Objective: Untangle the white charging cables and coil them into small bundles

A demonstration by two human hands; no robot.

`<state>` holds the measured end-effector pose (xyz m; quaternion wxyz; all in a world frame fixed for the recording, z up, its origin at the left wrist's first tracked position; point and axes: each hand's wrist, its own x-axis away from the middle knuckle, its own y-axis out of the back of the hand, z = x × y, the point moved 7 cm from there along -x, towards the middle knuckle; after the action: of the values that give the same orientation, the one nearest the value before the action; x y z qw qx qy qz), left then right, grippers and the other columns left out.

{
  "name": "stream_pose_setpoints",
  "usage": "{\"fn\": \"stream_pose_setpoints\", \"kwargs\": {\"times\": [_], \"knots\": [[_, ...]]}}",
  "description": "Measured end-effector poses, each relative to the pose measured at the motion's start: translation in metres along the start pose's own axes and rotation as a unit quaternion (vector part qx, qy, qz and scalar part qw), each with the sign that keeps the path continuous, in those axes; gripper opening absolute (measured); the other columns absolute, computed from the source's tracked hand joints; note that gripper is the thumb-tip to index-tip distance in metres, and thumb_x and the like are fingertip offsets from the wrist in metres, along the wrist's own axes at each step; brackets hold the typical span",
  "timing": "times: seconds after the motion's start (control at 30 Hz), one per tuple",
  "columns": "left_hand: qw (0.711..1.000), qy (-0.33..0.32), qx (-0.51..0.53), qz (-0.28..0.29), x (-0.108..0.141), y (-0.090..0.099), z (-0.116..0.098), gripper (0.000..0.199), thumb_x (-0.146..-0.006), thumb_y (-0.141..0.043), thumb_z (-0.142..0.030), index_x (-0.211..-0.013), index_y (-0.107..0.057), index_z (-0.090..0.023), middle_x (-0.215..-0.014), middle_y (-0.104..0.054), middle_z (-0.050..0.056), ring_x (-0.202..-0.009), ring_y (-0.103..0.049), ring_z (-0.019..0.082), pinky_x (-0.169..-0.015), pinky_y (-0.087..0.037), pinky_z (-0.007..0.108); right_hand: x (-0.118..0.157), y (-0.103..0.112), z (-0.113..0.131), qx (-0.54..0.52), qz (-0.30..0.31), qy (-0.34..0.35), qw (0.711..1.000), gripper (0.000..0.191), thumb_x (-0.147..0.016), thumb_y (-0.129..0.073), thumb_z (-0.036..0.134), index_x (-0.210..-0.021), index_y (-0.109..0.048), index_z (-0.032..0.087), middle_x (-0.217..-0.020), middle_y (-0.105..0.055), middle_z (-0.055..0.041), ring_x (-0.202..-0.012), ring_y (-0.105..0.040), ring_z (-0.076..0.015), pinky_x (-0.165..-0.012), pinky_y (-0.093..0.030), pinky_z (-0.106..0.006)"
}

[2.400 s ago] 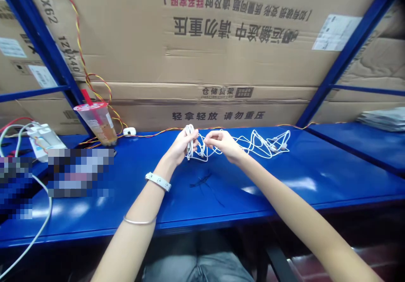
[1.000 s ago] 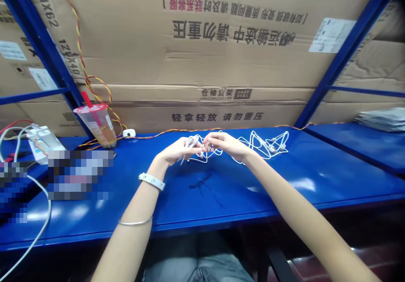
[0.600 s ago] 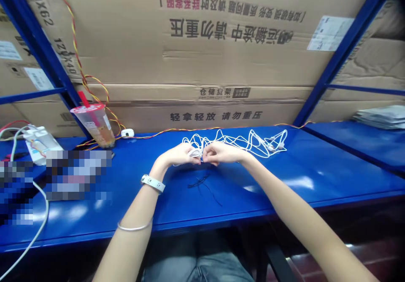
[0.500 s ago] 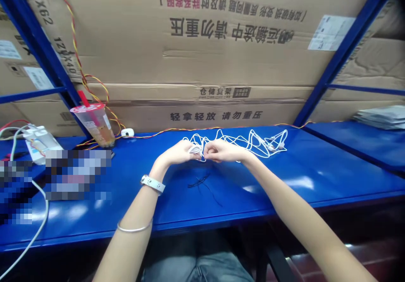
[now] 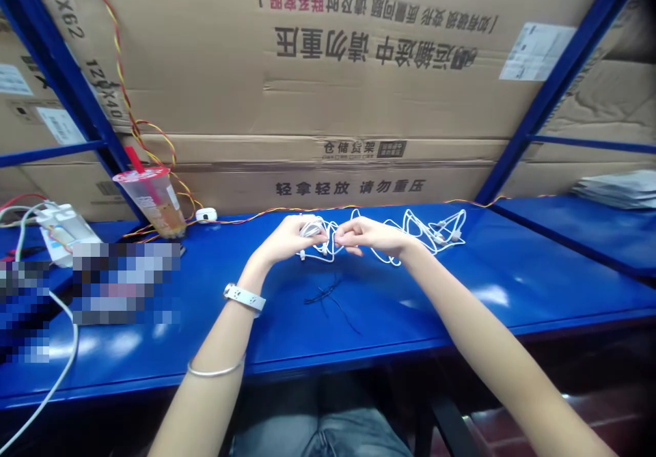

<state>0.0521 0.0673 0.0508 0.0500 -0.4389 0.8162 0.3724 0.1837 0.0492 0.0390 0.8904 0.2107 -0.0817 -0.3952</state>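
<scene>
A large printed sheet of cardboard (image 5: pixel 318 115) stands upright behind the long, glossy blue tabletop (image 5: pixel 230 327), with a blue metal frame (image 5: pixel 556 88) slanting up on either side. Loose white cables (image 5: pixel 455 236) lie tangled along the back, running from behind the fingers out to the right. A lidded drink cup (image 5: pixel 158 204) leans at the left. Between them, the left hand (image 5: pixel 287 238) is clamped on a coiled cable bundle (image 5: pixel 311 229); the right hand (image 5: pixel 379 235) faces it, thumb and fingers drawn in, though whether they pinch anything I cannot tell. This looks like close fingertip work at the bundle, calling for a steady left grip so its loops stay gathered. Nearer the front edge lie thin black strands (image 5: pixel 322 295).
</scene>
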Motion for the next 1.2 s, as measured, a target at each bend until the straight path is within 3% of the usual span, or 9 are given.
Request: {"fn": "stream_pose_setpoints", "kwargs": {"times": [0.2, 0.37, 0.6, 0.97, 1.2], "knots": [[0.997, -0.043, 0.066, -0.022, 0.003, 0.006, -0.019, 0.019, -0.074, -0.069, -0.034, -0.082, -0.07, -0.017, -0.087, -0.064, 0.005, -0.081, -0.058, 0.018, -0.074, -0.043, 0.028, -0.003, -0.005, -0.008, -0.094, 0.035, 0.001, 0.995, 0.028, -0.081, -0.063, 0.042, -0.079, -0.06, 0.014, -0.051, -0.049, 0.0051, -0.049, -0.038, -0.0075, -0.053, -0.029, -0.022], [0.996, -0.037, 0.077, -0.005, 0.002, 0.004, -0.018, 0.019, -0.073, -0.071, -0.033, -0.079, -0.069, -0.015, -0.086, -0.064, 0.006, -0.081, -0.059, 0.018, -0.074, -0.044, 0.028, -0.006, 0.0, -0.015, -0.153, 0.026, 0.014, 0.988, 0.029, -0.079, -0.067, 0.04, -0.082, -0.059, 0.012, -0.051, -0.046, 0.0059, -0.048, -0.036, -0.0065, -0.05, -0.027, -0.021], [0.998, 0.005, 0.053, 0.029, 0.003, 0.0, -0.018, 0.024, -0.076, -0.067, -0.035, -0.085, -0.071, -0.014, -0.079, -0.065, 0.004, -0.071, -0.057, 0.014, -0.068, -0.043, 0.025, -0.004, 0.003, -0.014, -0.138, 0.03, 0.023, 0.99, 0.028, -0.082, -0.064, 0.039, -0.078, -0.057, 0.012, -0.053, -0.048, 0.0046, -0.05, -0.038, -0.0067, -0.051, -0.028, -0.021], [0.999, 0.033, -0.016, -0.017, 0.001, 0.003, -0.008, 0.028, -0.078, -0.063, -0.038, -0.085, -0.073, -0.013, -0.078, -0.071, 0.005, -0.07, -0.06, 0.016, -0.062, -0.043, 0.024, -0.007, 0.003, -0.017, -0.161, 0.031, 0.019, 0.986, 0.028, -0.083, -0.064, 0.036, -0.072, -0.054, 0.013, -0.052, -0.046, 0.005, -0.048, -0.036, -0.0056, -0.05, -0.024, -0.021], [0.999, 0.031, -0.03, -0.004, 0.0, 0.002, -0.005, 0.022, -0.078, -0.061, -0.031, -0.084, -0.073, -0.013, -0.076, -0.071, 0.003, -0.069, -0.06, 0.015, -0.064, -0.043, 0.023, -0.008, 0.004, -0.018, -0.139, 0.018, 0.018, 0.99, 0.026, -0.081, -0.065, 0.037, -0.074, -0.056, 0.013, -0.051, -0.047, 0.0053, -0.047, -0.036, -0.0063, -0.05, -0.025, -0.022]]}}
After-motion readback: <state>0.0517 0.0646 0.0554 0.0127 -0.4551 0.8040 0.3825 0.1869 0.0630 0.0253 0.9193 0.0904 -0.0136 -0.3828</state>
